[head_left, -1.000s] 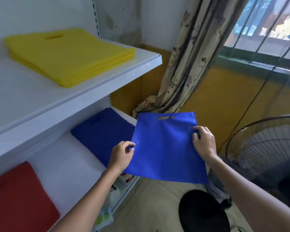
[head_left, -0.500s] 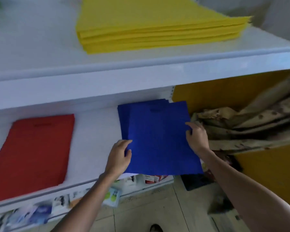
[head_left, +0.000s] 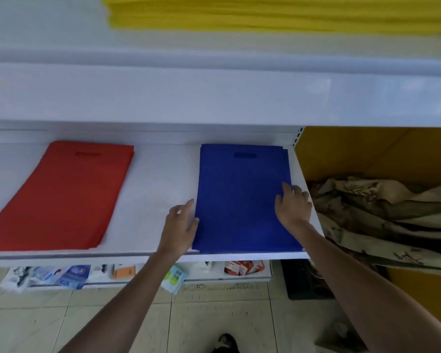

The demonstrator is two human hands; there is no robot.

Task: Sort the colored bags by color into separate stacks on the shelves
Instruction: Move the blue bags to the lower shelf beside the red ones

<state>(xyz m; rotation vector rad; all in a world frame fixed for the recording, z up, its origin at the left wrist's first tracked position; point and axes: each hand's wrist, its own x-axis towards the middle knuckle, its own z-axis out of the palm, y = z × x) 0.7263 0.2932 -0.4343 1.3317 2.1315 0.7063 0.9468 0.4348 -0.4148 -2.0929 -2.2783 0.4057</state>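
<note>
A stack of blue bags lies flat at the right end of the middle white shelf, cut-out handle to the back. My left hand touches the stack's left edge with straight fingers. On the right edge of the top bag rests my right hand, fingers spread flat. A red stack of bags lies at the shelf's left. Yellow bags sit stacked on the upper shelf.
A patterned curtain bunches against the yellow wall right of the shelf. Small packets line the low shelf under the bags. Pale floor tiles lie below, with a dark shoe at the bottom edge.
The blue bag I carried in both hands went onto the blue stack on the middle shelf. Both hands released their pinch and now lie flat at its sides. The view swung left to face the shelves.
</note>
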